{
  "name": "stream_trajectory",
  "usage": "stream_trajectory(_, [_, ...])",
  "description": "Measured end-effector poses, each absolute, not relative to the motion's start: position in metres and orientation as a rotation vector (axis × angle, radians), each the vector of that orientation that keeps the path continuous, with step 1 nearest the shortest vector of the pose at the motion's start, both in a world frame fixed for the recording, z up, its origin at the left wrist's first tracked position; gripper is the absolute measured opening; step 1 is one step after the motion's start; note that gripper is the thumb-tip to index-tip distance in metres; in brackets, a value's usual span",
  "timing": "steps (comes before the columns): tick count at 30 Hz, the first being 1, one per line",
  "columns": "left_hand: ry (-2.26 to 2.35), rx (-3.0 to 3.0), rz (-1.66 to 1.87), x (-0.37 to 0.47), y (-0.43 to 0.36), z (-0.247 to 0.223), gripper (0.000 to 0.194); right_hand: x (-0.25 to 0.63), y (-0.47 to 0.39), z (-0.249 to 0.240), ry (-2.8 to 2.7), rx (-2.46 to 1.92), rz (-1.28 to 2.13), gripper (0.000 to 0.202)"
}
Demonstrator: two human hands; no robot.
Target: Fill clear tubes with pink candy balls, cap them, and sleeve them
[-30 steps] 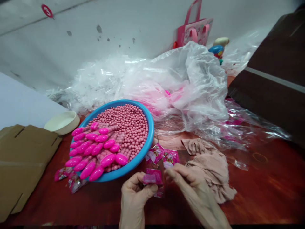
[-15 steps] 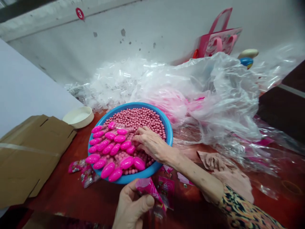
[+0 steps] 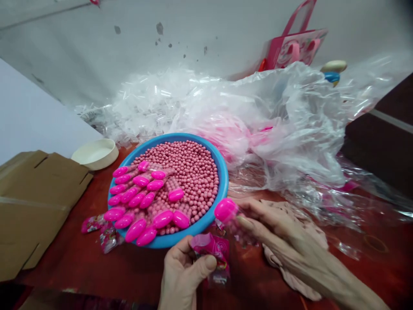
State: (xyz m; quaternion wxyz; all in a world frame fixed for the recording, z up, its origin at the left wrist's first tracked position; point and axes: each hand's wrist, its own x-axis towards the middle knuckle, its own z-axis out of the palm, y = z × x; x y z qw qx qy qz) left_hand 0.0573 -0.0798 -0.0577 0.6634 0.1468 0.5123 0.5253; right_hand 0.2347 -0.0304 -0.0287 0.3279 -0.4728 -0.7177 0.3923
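My left hand (image 3: 185,271), at the bottom middle, pinches a pink printed plastic packet (image 3: 214,254) with a clear lower part. My right hand (image 3: 274,228) grips a clear container of pink beads with a bright pink cap (image 3: 226,210), just off the right rim of a blue basin (image 3: 222,172). Pink beads (image 3: 190,172) fill the basin. On their left side lie several more pink-capped bead containers (image 3: 135,196), close together.
Filled packets (image 3: 109,237) lie left of the basin, near flattened cardboard (image 3: 41,206) and a white round dish (image 3: 97,154). Clear plastic bags (image 3: 290,120) heap up behind and right. A pinkish cloth (image 3: 290,275) lies under my right arm. A pink bag (image 3: 293,49) stands by the wall.
My right hand has lifted a pink-capped container out of the basin and moved right and down with it. My left hand still holds the packet, now turned more upright. The view has shifted slightly.
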Motion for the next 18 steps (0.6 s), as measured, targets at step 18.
stream_trajectory(18, [1.118,0.357,1.191,0.1,-0.067,-0.057,0.028,0.259,-0.079,-0.027,-1.405,-1.435,1.076,0.021])
